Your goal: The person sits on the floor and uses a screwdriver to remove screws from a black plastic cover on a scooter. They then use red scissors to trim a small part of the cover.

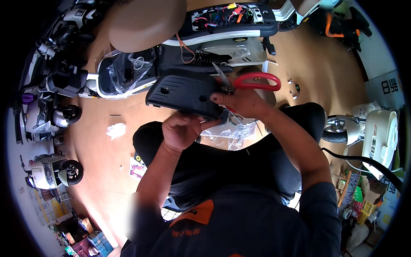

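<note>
We see a matt black plastic panel (184,92) with a fine grainy texture at twelve o'clock of the left hand (182,130). The scissors (246,81) at one o'clock have glossy red plastic handles and bright metal blades. Crinkled clear plastic film (227,135) lies below — shiny — over smooth brown flooring (107,150).

Your left hand (182,130) grips the lower edge of a black panel (184,91), held up over your lap. Your right hand (239,103) holds red scissors (252,81) at the panel's right edge, blades pointing up-left. A scooter (222,30) stands beyond.
</note>
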{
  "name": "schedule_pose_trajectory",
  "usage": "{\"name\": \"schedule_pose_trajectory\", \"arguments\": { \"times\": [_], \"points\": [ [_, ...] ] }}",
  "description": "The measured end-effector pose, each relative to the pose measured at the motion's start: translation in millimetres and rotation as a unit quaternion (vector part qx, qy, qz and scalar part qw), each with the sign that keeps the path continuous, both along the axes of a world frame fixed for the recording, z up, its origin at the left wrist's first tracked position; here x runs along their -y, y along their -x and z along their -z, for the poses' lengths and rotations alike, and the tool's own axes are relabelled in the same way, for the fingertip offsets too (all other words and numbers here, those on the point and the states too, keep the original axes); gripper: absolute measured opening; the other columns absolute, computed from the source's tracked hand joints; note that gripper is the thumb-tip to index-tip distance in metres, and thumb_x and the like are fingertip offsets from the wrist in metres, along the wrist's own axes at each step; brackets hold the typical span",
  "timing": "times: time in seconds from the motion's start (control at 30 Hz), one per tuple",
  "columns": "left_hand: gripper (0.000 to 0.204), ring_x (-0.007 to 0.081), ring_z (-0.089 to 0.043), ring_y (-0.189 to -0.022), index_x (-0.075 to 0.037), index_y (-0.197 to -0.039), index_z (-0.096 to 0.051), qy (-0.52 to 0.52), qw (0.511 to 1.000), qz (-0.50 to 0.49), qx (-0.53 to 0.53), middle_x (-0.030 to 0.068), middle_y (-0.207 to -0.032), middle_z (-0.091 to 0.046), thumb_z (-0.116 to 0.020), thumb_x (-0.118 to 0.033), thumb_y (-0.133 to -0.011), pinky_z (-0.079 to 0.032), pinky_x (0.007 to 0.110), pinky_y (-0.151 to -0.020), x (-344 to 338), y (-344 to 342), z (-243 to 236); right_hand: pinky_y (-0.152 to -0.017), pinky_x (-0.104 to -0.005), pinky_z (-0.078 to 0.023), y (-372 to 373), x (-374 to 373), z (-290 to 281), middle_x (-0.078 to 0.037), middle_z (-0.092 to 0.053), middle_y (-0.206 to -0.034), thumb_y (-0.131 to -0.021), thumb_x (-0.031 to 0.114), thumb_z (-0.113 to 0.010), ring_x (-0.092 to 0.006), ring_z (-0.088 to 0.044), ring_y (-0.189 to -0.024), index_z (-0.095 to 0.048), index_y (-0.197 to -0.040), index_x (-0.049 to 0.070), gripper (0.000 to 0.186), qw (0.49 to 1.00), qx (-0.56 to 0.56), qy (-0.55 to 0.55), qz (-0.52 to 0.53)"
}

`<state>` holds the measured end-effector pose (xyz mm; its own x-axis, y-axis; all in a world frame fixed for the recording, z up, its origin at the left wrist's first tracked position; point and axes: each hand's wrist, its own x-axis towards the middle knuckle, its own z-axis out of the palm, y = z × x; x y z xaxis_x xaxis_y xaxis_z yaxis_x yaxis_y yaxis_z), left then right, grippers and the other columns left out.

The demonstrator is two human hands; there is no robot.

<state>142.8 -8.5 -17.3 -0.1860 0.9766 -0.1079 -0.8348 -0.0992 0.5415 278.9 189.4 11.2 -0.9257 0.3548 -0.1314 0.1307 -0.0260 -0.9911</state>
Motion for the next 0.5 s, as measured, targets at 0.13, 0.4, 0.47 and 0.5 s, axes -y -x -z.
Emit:
{"name": "schedule_pose_trajectory", "arguments": {
  "times": [0.13,0.4,0.47,0.5],
  "points": [
    [0.079,0.0484,-0.057,-0.133,0.002,-0.157,-0.038,0.007,0.992,0.042,0.118,0.0247,-0.148,-0.056,-0.066,-0.032,-0.090,-0.047,0.065,-0.110,-22,6,-2,-0.089,-0.0328,-0.057,1,-14,-8,-0.009,-0.066,-0.120,-0.097,0.020,-0.078,-0.0156,-0.067,-0.105,-0.055,-0.143,0.004,0.054,0.990,-0.038,0.080,-0.109],
    [0.052,0.0409,-0.062,-0.129,0.005,-0.152,-0.040,0.100,0.982,0.034,-0.155,0.0243,-0.140,-0.060,-0.055,-0.013,-0.105,-0.052,0.054,-0.108,-75,8,20,-0.087,-0.0338,-0.059,-2,-53,34,-0.011,-0.070,-0.112,-0.099,0.033,-0.075,-0.0170,-0.068,-0.101,-0.055,-0.141,0.003,0.056,0.995,-0.041,0.096,0.002],
    [0.052,0.0386,-0.063,-0.129,0.006,-0.150,-0.043,0.073,0.983,0.027,-0.168,0.0242,-0.137,-0.063,-0.056,-0.006,-0.101,-0.053,0.053,-0.107,-75,6,28,-0.087,-0.0337,-0.059,-1,-61,32,-0.011,-0.071,-0.112,-0.097,0.036,-0.077,-0.0173,-0.069,-0.101,-0.053,-0.143,0.003,0.061,0.997,-0.007,0.081,-0.010],
    [0.064,0.0437,-0.058,-0.133,0.006,-0.155,-0.037,0.084,0.970,0.065,-0.218,0.0287,-0.142,-0.057,-0.060,-0.014,-0.098,-0.047,0.055,-0.112,-71,11,25,-0.087,-0.0335,-0.060,0,-65,29,-0.011,-0.071,-0.112,-0.096,0.037,-0.078,-0.0174,-0.069,-0.102,-0.053,-0.143,0.003,0.063,0.997,0.009,0.078,-0.029]
  ]
}}
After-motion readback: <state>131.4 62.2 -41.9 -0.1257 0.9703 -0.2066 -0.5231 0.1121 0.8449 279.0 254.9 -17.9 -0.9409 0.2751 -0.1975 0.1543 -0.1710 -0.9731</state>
